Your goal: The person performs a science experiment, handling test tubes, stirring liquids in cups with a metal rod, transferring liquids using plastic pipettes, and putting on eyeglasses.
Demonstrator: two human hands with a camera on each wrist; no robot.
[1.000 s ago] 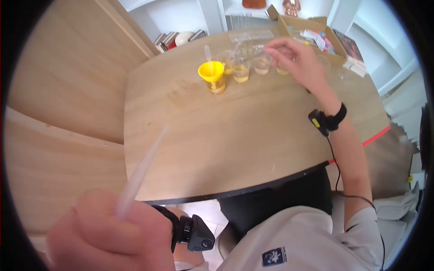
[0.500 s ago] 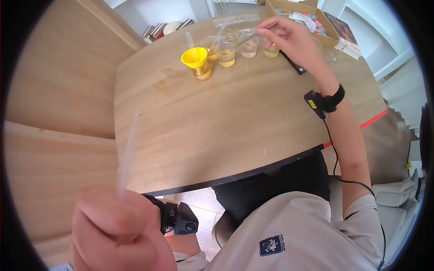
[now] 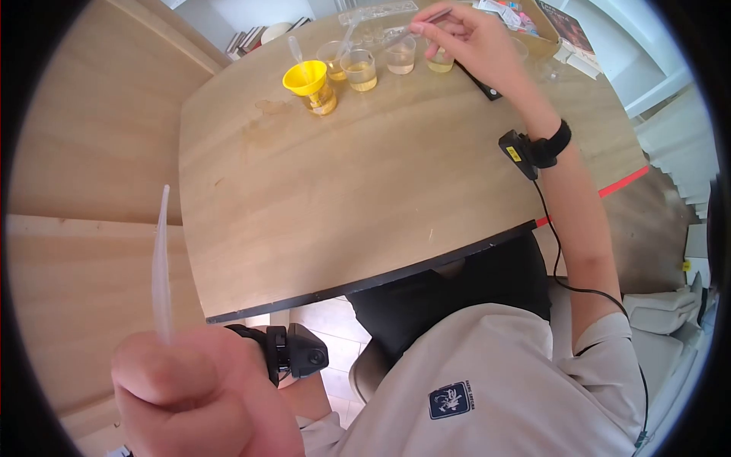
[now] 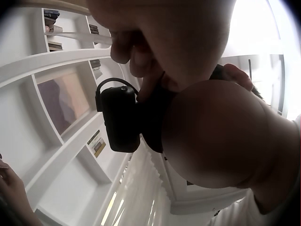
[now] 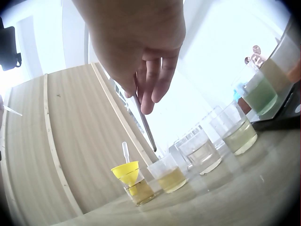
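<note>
My left hand (image 3: 198, 388), raised close to the head camera, grips a translucent plastic pipette (image 3: 161, 266) with its thin tip pointing up. The pipette's bulb end is hidden in the fist. Over the far side of the table, my right hand (image 3: 476, 49) pinches a slim grey metal tool (image 5: 146, 123) between thumb and fingers. The tool slants down above a cup of yellow liquid (image 5: 171, 180). Beside that cup stands a small jar (image 3: 324, 101) with a yellow funnel (image 3: 304, 74) on top, and another pipette (image 5: 125, 151) leans in the funnel.
Cups of clear (image 5: 203, 155), pale yellow (image 5: 240, 136) and green liquid (image 5: 261, 95) line the far side. A flat black object (image 3: 480, 82) lies under the right hand. Left of the jar is a wet patch (image 3: 272, 107). A cardboard box (image 3: 544, 27) stands at the back right.
The pipette in my left hand has swung from leaning right to nearly upright. My right hand stays over the cups with the metal tool. The head view has shifted, so the table's contents sit higher and further left.
</note>
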